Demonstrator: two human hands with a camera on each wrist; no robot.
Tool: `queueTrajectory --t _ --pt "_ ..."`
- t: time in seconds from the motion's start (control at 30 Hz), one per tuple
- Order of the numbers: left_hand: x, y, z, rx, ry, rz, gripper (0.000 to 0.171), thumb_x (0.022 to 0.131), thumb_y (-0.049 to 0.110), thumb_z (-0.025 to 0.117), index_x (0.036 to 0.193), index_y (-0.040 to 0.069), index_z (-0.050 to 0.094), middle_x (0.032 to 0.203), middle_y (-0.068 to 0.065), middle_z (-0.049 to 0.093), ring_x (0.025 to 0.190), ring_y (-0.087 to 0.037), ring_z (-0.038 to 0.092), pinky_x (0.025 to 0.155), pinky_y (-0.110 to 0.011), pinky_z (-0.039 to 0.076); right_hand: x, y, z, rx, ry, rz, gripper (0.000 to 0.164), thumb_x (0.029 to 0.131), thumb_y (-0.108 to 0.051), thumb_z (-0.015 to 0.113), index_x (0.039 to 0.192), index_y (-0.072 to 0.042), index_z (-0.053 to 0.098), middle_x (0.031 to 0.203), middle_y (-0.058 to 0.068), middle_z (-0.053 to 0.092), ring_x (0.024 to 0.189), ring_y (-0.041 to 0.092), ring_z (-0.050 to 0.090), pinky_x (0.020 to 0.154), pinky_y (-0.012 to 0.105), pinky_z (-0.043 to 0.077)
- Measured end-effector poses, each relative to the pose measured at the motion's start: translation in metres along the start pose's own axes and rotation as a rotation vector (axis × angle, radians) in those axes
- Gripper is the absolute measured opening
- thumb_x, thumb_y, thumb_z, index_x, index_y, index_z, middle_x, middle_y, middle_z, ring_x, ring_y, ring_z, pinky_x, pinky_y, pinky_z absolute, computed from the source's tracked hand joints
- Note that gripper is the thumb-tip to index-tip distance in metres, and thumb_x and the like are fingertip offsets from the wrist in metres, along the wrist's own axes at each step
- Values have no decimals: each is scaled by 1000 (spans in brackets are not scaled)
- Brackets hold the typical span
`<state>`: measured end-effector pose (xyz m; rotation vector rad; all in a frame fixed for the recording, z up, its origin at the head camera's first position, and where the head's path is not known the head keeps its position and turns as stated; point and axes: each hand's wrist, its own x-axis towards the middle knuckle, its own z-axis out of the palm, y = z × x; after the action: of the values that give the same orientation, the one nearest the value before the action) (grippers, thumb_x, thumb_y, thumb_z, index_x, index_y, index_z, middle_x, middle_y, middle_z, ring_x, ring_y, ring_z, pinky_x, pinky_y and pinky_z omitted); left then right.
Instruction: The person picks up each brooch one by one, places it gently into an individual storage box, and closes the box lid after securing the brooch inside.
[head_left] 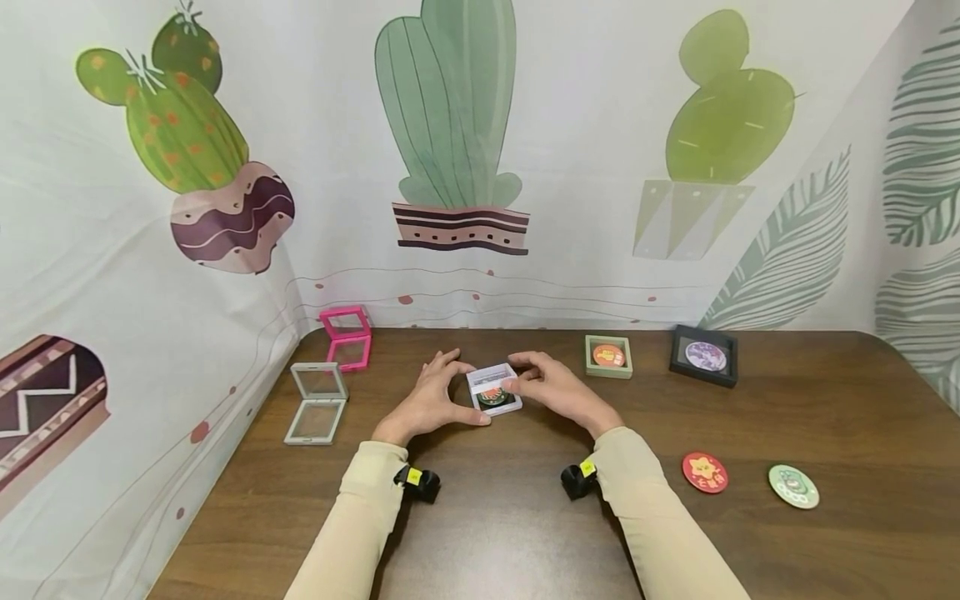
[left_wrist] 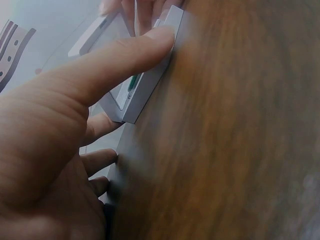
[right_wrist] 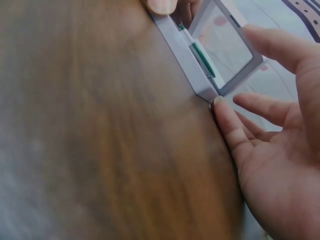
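A small white display case (head_left: 512, 407) lies on the table between both hands, its clear-windowed lid (right_wrist: 227, 47) tilted partly up. Inside sits a round badge (head_left: 492, 397) with a dark green rim; in the wrist views only its green edge shows. The left hand (head_left: 429, 398) grips the case from the left, its thumb (left_wrist: 135, 52) on the near side of the base and a finger at the far corner. From the right, the right hand (head_left: 561, 390) holds the case, thumb on the raised lid's edge and a fingertip touching the corner by the hinge.
Open pink (head_left: 349, 353) and grey (head_left: 315, 422) cases stand at the left. Green (head_left: 624, 372) and black (head_left: 731, 377) cases with round badges lie at the back right. A red badge (head_left: 705, 472) and a pale green badge (head_left: 793, 487) rest nearer. A patterned cloth (head_left: 585, 125) hangs behind.
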<state>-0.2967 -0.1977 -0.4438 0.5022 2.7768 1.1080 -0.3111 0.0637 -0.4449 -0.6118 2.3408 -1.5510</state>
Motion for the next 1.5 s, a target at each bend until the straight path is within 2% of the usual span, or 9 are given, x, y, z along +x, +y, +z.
queueTrajectory --t 0.27,0.6,0.8,1.07,1.5 --pt "0 0 0 -1 -10 -1 81 72 38 98 139 6 64 171 -23 26 160 -45 5 128 -60 1 -1 0 -3 6 -33 -13 69 96 -31 78 153 -1 52 137 14 56 119 29 59 99 40 52" --pt "0 -4 1 -3 -20 9 79 74 38 97 141 10 64 172 -22 25 160 -46 5 128 -61 1 1 -3 -3 -25 -75 -3 72 94 -28 81 154 -1 51 134 13 53 115 25 59 95 38 52" --pt "0 -5 1 -3 -27 2 82 74 41 96 141 8 63 172 -20 24 161 -44 4 128 -59 0 3 -2 -3 -25 -71 -8 71 93 -27 83 152 -2 54 133 12 55 114 25 60 95 39 53" --pt "0 -6 0 -33 -21 3 80 79 44 91 140 3 61 172 -21 25 161 -44 3 128 -59 -1 5 1 -2 -2 -69 -17 68 91 -20 86 149 0 56 131 13 54 112 25 61 94 37 54" --pt "1 -9 3 -19 9 31 79 74 42 94 134 2 62 170 -26 27 159 -48 6 128 -62 1 7 1 0 -40 -55 -35 70 86 -14 90 145 1 56 128 15 55 109 27 61 96 38 54"
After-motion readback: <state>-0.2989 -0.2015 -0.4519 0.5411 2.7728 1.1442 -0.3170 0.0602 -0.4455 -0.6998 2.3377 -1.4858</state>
